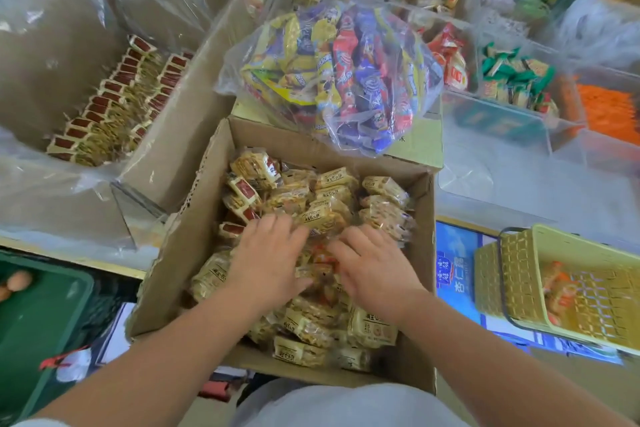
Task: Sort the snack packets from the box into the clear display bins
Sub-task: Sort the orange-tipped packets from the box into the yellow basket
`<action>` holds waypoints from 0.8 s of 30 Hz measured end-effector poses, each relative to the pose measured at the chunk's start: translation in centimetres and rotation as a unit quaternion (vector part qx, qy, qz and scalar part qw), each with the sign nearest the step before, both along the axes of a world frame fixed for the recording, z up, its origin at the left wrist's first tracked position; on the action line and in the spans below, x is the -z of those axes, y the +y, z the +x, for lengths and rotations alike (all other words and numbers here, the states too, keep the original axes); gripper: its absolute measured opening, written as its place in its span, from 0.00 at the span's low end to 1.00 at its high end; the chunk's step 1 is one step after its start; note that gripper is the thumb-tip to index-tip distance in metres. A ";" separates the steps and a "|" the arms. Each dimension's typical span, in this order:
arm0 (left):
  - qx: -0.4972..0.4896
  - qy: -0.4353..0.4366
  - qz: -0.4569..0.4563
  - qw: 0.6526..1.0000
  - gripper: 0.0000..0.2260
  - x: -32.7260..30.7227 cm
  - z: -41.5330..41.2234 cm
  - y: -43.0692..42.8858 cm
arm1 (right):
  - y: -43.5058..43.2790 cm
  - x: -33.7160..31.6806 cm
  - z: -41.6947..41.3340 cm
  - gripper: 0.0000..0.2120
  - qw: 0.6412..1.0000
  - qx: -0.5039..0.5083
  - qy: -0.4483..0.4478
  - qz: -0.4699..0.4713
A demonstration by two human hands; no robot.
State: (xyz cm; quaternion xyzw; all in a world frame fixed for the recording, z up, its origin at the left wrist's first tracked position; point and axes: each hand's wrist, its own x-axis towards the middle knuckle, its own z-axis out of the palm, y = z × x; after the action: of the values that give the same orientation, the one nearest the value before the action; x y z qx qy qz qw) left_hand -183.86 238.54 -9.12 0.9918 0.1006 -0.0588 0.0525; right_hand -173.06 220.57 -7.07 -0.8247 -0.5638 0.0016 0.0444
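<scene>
An open cardboard box (194,236) in front of me holds several beige snack packets (325,215) with red labels, piled loosely. Both my hands are inside it. My left hand (266,260) lies palm down on the pile with its fingers spread, the thumb pointing towards the right hand. My right hand (374,267) rests on the packets beside it, fingers reaching left. A few packets sit between the two hands. The clear display bin (138,198) at the left holds two neat rows of the same packets (104,107).
A clear bag of yellow, blue and red snacks (346,80) lies on a box flap behind the box. More clear bins with other snacks (512,80) stand at the back right. Yellow baskets (554,288) sit at the right, a green crate (41,322) at the lower left.
</scene>
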 end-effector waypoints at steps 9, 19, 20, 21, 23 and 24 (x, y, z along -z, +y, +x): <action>0.085 0.225 0.072 0.968 0.30 2.5 3.4 -2.5 | 0.6 2.1 -0.8 0.21 0.960 0.075 0.092 -0.255; 0.118 0.139 0.007 0.983 0.15 -0.7 0.3 2.9 | 0.2 1.8 0.3 0.17 0.959 0.107 0.101 -0.244; 0.113 0.131 0.005 0.985 0.16 -1.3 -0.7 4.0 | 0.6 1.9 0.3 0.17 0.957 0.098 0.111 -0.251; 0.109 0.122 0.001 0.987 0.16 -1.9 -1.8 5.1 | 1.0 2.0 0.3 0.19 0.954 0.086 0.127 -0.257; 0.097 0.097 -0.013 0.990 0.17 -2.9 -3.9 6.5 | 2.0 2.5 0.2 0.24 0.946 0.059 0.168 -0.269; 0.087 0.090 -0.025 0.992 0.19 -3.3 -4.8 6.6 | 2.7 2.9 0.2 0.27 0.942 0.048 0.181 -0.279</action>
State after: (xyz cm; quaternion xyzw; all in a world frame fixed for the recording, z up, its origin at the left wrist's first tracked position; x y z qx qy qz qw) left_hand -188.71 245.18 -5.81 0.9859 0.0171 -0.1542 0.0625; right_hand -172.83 223.22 -10.02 -0.8157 -0.4830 0.3064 -0.0859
